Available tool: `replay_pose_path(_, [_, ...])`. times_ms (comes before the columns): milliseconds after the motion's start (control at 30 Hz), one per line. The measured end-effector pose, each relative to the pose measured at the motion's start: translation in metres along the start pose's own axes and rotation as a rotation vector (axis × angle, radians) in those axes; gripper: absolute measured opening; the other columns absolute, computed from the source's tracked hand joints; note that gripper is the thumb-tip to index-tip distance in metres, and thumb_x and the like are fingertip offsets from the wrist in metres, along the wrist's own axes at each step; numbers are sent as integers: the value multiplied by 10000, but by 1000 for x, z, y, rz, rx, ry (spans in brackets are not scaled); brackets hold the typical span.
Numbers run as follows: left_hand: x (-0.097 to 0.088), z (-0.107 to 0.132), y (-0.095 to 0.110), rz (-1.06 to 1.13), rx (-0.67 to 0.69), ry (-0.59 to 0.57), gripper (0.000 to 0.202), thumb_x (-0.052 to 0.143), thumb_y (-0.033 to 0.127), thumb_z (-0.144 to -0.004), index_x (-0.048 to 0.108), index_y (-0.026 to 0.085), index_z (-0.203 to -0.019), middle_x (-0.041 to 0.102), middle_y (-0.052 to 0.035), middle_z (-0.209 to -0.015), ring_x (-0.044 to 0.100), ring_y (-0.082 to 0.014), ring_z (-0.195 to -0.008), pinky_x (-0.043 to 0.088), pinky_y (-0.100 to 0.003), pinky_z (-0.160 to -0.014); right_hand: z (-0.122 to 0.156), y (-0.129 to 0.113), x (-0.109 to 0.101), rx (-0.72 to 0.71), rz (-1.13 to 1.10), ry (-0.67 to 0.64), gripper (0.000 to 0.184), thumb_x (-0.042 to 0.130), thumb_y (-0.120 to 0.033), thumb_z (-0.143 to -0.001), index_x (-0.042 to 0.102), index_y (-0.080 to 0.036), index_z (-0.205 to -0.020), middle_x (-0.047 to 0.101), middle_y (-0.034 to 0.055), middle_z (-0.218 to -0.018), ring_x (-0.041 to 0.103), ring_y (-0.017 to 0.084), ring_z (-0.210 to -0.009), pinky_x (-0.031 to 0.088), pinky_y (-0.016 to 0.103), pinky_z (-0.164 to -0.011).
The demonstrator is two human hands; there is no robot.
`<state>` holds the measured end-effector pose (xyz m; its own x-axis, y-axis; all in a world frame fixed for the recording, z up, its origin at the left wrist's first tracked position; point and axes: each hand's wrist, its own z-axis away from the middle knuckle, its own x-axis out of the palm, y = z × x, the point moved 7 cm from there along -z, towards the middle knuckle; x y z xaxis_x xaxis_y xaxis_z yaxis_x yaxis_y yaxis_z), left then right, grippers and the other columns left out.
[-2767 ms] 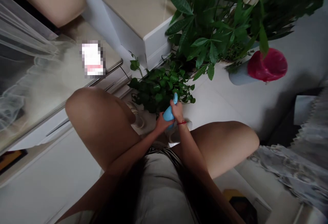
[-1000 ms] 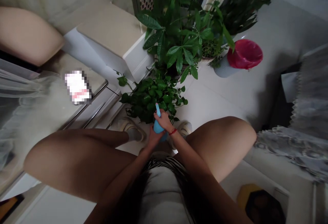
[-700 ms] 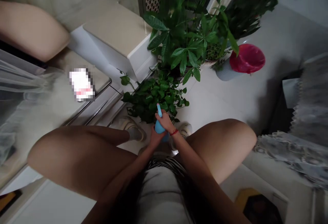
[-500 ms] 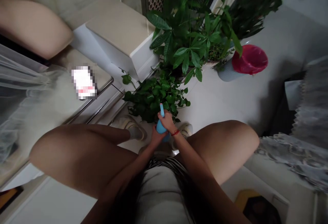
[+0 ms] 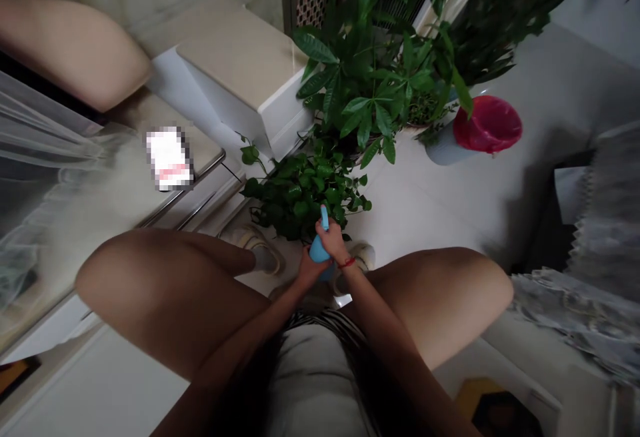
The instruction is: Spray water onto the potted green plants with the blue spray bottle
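Note:
A light-blue spray bottle (image 5: 319,251) is held between my knees, its nozzle end toward a low leafy green plant (image 5: 310,187). My right hand (image 5: 333,240), with a red string bracelet at the wrist, grips the bottle's upper part and trigger. Around the lower body of the bottle wraps my left hand (image 5: 311,269). The low plant sits on the floor just beyond my hands, and its pot is hidden under the leaves. Behind it rises a taller plant (image 5: 367,114) with broad, finger-like leaves.
To the right stands a bin (image 5: 445,147) with a red bag. On the left a drawer cabinet (image 5: 200,207) carries a blurred-out bright rectangle (image 5: 170,157); a bare limb of another person (image 5: 80,50) reaches in above. Lace-trimmed fabric (image 5: 607,224) hangs at right.
Both hands and the spray bottle have shifted slightly right and down in view. The scene also shifts a little as my head moves. My grip on the bottle looks the same.

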<state>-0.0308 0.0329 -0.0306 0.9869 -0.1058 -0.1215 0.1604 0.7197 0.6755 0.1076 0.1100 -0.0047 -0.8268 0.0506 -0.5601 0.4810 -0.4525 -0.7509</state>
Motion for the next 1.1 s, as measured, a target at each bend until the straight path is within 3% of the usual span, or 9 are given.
replay_pose_path(100, [2, 4, 3, -9, -31, -10, 678, 992, 89, -686, 519, 251, -1144, 756, -82, -1160, 768, -320, -1164, 611, -426, -1036, 3, 2, -4, 17, 17, 6, 188, 642, -354, -996, 686, -250, -846, 764, 86, -849, 736, 278, -865, 589, 373, -867])
replay_pose_path(267, [5, 7, 6, -25, -48, -11, 708, 989, 92, -697, 522, 243, -1208, 755, -86, -1218, 756, -326, -1242, 593, -420, -1080, 6, -1, -10, 7, -27, -9, 158, 627, -349, -1009, 726, -235, -963, 811, 102, -1001, 775, 284, -965, 606, 390, -950])
replay_pose_path(433, [7, 7, 6, -28, -29, -19, 721, 994, 104, -683, 526, 248, -1213, 750, -86, -1230, 743, -335, -1262, 582, -437, -1111, 6, -1, -15, 20, 36, 13, 202, 622, -354, -1013, 722, -224, -895, 808, 120, -959, 768, 287, -930, 596, 389, -934])
replay_pose_path(600, [11, 10, 8, -18, -39, -40, 704, 978, 77, -706, 526, 238, -1220, 755, -125, -1274, 751, -340, -1247, 582, -432, -1086, 5, 3, -17, -14, 12, 29, 168, 648, -348, -993, 762, -225, -997, 848, 120, -1058, 796, 280, -1019, 600, 360, -951])
replay_pose_path(867, [17, 13, 15, -15, -32, -73, 709, 1003, 86, -694, 542, 230, -1214, 769, -179, -1330, 757, -372, -1290, 593, -438, -1083, 4, 17, -23, 63, -22, 31, 221, 623, -369, -1012, 771, -221, -1085, 860, 139, -1089, 823, 299, -1024, 595, 380, -943])
replay_pose_path(1100, [23, 10, 13, -27, -14, -70, 714, 1000, 52, -725, 537, 210, -1245, 764, -222, -1378, 747, -374, -1300, 584, -445, -1081, 3, 19, -28, 68, -33, 53, 177, 632, -378, -977, 741, -238, -988, 851, 122, -1032, 812, 304, -1008, 603, 398, -966])
